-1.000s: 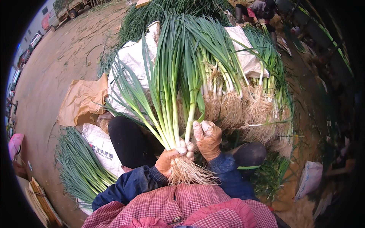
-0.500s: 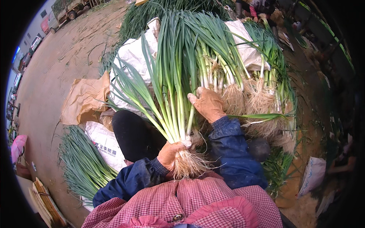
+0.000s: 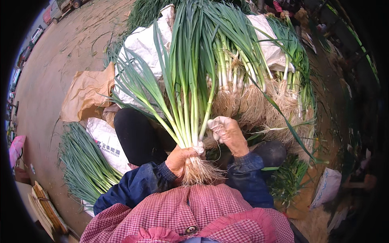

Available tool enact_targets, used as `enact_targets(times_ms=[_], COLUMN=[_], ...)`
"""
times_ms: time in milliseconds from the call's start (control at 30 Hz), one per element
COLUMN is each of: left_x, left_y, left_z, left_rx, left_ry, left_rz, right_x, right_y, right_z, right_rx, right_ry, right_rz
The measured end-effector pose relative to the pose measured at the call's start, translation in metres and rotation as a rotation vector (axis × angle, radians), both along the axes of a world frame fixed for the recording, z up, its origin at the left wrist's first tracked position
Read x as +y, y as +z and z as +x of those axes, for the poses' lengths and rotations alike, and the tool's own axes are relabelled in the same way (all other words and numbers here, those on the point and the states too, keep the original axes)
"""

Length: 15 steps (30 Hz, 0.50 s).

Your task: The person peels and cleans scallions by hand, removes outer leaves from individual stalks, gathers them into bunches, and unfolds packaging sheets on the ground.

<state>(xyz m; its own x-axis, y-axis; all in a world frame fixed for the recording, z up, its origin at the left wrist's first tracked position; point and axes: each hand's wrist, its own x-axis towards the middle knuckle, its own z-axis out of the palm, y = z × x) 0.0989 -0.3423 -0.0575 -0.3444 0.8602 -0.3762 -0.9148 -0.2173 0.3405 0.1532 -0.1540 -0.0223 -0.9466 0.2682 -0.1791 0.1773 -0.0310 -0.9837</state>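
My left hand (image 3: 178, 160) is wrapped round the root end of a bunch of green onions (image 3: 189, 109), just in front of my chest. The pale roots (image 3: 201, 171) hang below the fist, and the long green leaves fan away from me. To the right of the stalks, my right hand (image 3: 229, 135) is closed, its curled fingertips close to the outermost stem. Whatever those fingers hold, if anything, is hidden. Beyond it, more green onions (image 3: 239, 60) lie in a row, their bushy roots (image 3: 253, 104) toward me. A single long leaf (image 3: 285, 117) slants down across these roots.
White sacks (image 3: 142, 50) lie under and among the onions. Brown paper (image 3: 87, 94) is at the left, near another onion pile (image 3: 83, 164) on a printed sack (image 3: 108, 141). Flattened cardboard (image 3: 45, 208) lies lower left. Another person (image 3: 279, 6) works at the far right; vehicles stand far left.
My right hand has drawn nearer to me and its fingers have curled in. A long leaf now slants over the roots at the right. My left hand keeps its hold on the bunch.
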Motion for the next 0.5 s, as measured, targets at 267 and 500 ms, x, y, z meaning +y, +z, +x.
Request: enact_targets(times_ms=[267,500], left_x=[0.003,0.001], left_y=[0.027,0.012], left_z=[0.000,0.002], left_rx=[-0.068,-0.088], left_ry=[-0.060,0.029], left_rz=[0.056,0.075], right_x=[-0.003,-0.015], right_y=[-0.002,0.017], right_z=[-0.005,0.034], right_rx=[-0.060,0.156], right_ry=[0.145,-0.075], right_rz=[0.382,0.585])
